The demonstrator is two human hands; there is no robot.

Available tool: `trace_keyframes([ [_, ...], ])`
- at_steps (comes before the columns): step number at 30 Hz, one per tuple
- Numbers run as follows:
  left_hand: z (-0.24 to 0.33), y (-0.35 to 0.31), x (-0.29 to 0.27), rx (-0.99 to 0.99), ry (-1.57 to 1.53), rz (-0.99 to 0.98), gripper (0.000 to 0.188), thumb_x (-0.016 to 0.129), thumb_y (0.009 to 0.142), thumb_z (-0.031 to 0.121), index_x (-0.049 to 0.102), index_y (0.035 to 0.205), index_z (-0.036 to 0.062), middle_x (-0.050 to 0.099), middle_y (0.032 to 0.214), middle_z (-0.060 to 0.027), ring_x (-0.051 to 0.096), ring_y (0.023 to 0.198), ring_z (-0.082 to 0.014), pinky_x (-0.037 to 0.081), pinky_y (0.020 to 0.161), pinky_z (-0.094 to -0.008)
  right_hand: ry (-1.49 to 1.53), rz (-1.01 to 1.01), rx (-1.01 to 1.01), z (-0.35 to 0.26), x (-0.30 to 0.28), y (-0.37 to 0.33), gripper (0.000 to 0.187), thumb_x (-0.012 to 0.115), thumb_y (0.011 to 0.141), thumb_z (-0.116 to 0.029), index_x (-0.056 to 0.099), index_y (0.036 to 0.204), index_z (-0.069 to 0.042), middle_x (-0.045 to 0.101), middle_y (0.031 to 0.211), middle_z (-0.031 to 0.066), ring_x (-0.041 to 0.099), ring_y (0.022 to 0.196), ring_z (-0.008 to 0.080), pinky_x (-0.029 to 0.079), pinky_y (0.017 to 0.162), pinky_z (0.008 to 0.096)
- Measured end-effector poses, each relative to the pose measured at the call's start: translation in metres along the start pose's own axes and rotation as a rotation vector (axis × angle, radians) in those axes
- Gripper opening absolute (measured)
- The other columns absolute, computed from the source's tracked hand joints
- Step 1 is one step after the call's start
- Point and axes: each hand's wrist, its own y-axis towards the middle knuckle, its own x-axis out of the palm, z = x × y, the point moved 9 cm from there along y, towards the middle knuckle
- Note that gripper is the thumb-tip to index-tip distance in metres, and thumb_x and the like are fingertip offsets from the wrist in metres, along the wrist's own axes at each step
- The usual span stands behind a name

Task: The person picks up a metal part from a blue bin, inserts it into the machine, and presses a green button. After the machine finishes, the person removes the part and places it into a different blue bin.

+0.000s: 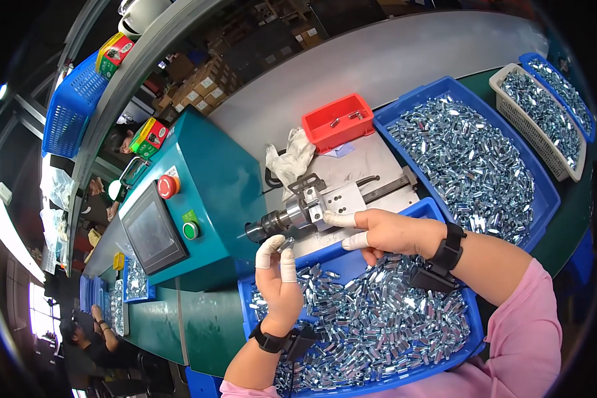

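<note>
Left hand [282, 292]: grip pinched on one metal fitting [287, 245], over blue tray [341, 264] at table's [209, 325] near edge. Right hand [401, 233]: thumb and forefinger parted beside one clamp fixture [317, 207]; curled fingers' hold, can't tell. Toward right end: one larger blue tray [545, 202], two baskets [534, 136], all fitting-filled.

This is a factory workshop. A green machine [225, 199] stands left of centre, a blue bin [544, 199] of metal parts [458, 159] at right, cardboard boxes [205, 85] upper left.
</note>
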Motion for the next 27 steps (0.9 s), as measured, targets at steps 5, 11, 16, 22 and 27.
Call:
trace_keyframes([
  [5, -0.006, 0.002, 0.0, -0.034, 0.025, -0.014, 0.024, 0.05, 0.094, 0.004, 0.05, 0.117, 0.0005, 0.056, 0.11, -0.0055, 0.052, 0.098, -0.012, 0.041, 0.088, -0.0256, 0.031, -0.019, 0.0, 0.002, 0.002, 0.002, 0.056, 0.052, 0.093, -0.017, 0.031, 0.144, -0.019, 0.059, 0.076, 0.0018, 0.055, 0.054, 0.0085, 0.043, 0.049, 0.022],
  [11, 0.035, 0.011, -0.012, 0.381, 0.492, 0.003, 0.022, 0.048, 0.094, 0.004, 0.05, 0.116, 0.0003, 0.053, 0.116, -0.009, 0.052, 0.099, -0.0137, 0.04, 0.089, -0.0251, -0.029, -0.001, -0.026, -0.003, 0.004, 0.0, 0.056, 0.051, 0.093, -0.015, 0.031, 0.144, -0.017, 0.059, 0.075, 0.0018, 0.055, 0.054, 0.0092, 0.045, 0.05, 0.0232],
  [16, 0.053, 0.032, -0.073, 0.498, 0.6, 0.392, 0.021, 0.048, 0.092, 0.003, 0.051, 0.112, -0.0023, 0.049, 0.124, -0.0184, 0.05, 0.105, -0.026, 0.044, 0.089, -0.0329, -0.101, 0.07, -0.029, -0.008, -0.002, -0.003, 0.053, 0.053, 0.091, -0.015, 0.036, 0.142, -0.016, 0.058, 0.073, 0.0016, 0.054, 0.052, 0.0094, 0.045, 0.05, 0.0238],
  [22, 0.055, 0.034, -0.078, 0.554, 0.722, 0.452, 0.02, 0.047, 0.093, 0.004, 0.052, 0.111, -0.0032, 0.05, 0.126, -0.0192, 0.05, 0.106, -0.0292, 0.042, 0.091, -0.036, -0.261, 0.233, -0.072, -0.024, -0.008, -0.003, 0.043, 0.056, 0.09, -0.015, 0.049, 0.133, -0.01, 0.06, 0.071, 0.0028, 0.054, 0.051, 0.009, 0.045, 0.049, 0.0233],
  [27, 0.051, 0.038, -0.085, 0.557, 0.741, 0.463, 0.02, 0.049, 0.092, 0.005, 0.053, 0.11, -0.0028, 0.055, 0.121, -0.0184, 0.05, 0.104, -0.0306, 0.04, 0.091, -0.0364, -0.352, 0.425, -0.093, -0.034, -0.029, -0.008, 0.036, 0.06, 0.087, -0.019, 0.059, 0.116, 0.001, 0.062, 0.069, 0.009, 0.06, 0.05, 0.0135, 0.046, 0.048, 0.0272],
])
